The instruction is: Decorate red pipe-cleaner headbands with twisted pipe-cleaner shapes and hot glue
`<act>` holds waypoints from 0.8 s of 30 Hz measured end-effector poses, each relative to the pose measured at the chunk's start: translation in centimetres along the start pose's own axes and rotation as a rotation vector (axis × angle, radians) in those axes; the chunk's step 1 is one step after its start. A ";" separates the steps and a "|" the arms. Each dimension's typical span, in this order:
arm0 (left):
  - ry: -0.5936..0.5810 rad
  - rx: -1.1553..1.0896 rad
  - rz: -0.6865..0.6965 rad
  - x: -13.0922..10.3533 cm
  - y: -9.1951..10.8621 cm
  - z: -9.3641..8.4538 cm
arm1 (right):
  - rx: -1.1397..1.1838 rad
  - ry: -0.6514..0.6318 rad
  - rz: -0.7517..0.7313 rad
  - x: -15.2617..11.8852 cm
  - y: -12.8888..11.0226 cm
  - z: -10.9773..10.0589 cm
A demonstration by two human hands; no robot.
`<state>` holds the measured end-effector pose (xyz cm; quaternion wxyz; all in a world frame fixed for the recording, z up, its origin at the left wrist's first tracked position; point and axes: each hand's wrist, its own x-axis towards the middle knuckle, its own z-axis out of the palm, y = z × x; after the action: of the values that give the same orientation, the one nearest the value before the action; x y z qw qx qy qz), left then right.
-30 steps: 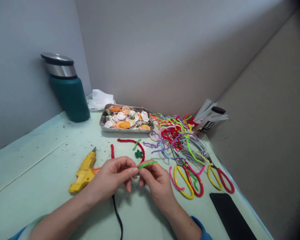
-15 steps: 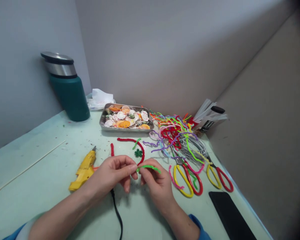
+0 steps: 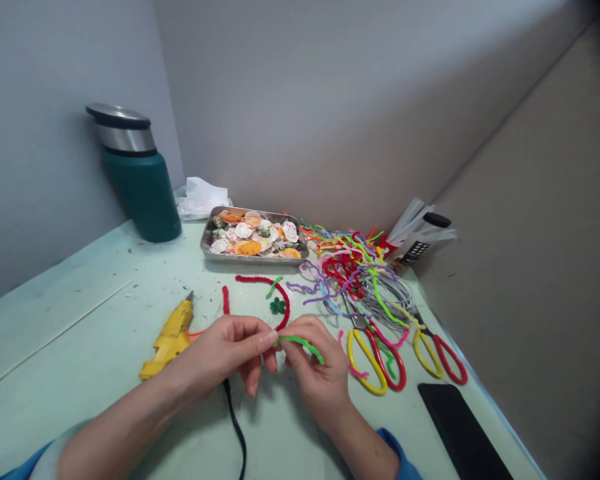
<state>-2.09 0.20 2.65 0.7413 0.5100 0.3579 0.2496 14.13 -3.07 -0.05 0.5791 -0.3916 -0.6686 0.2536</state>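
Between my two hands is a short bright green pipe cleaner [image 3: 305, 345]. My left hand [image 3: 243, 347] pinches its left end between thumb and fingertips. The thumb and index finger of my right hand [image 3: 316, 363] close on it just beside that, and its free end slants down to the right over the right hand. Just beyond the fingertips lie a curved red pipe cleaner [image 3: 284, 300], a small dark green flower [image 3: 278, 305] and a short green piece [image 3: 274, 287]. A short red piece [image 3: 225, 300] lies behind my left hand.
A yellow glue gun [image 3: 169, 337] with a black cord [image 3: 236, 427] lies at left. Beyond are a metal tray [image 3: 255, 259] of shells and a teal bottle [image 3: 143, 193]. At right are tangled pipe cleaners [image 3: 343, 267], scissors [image 3: 375, 363], another pair [image 3: 440, 357] and a black phone-like slab [image 3: 463, 427].
Both hands have shifted slightly, still pinching the green pipe cleaner. Its free end now droops a little lower to the right.
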 end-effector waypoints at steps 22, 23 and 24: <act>0.233 0.218 0.149 0.0 0.2 0.6 | -0.144 -0.050 0.004 -0.3 0.0 0.3; 0.240 0.208 0.154 0.1 0.1 0.7 | -0.130 -0.043 0.016 -0.4 0.0 0.4; 0.248 0.199 0.156 0.1 0.0 0.8 | -0.122 -0.034 0.021 -0.5 0.0 0.5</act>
<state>-1.42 -0.14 2.80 0.6156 0.5724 0.4290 0.3307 13.61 -3.43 -0.42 0.5399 -0.4288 -0.6885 0.2250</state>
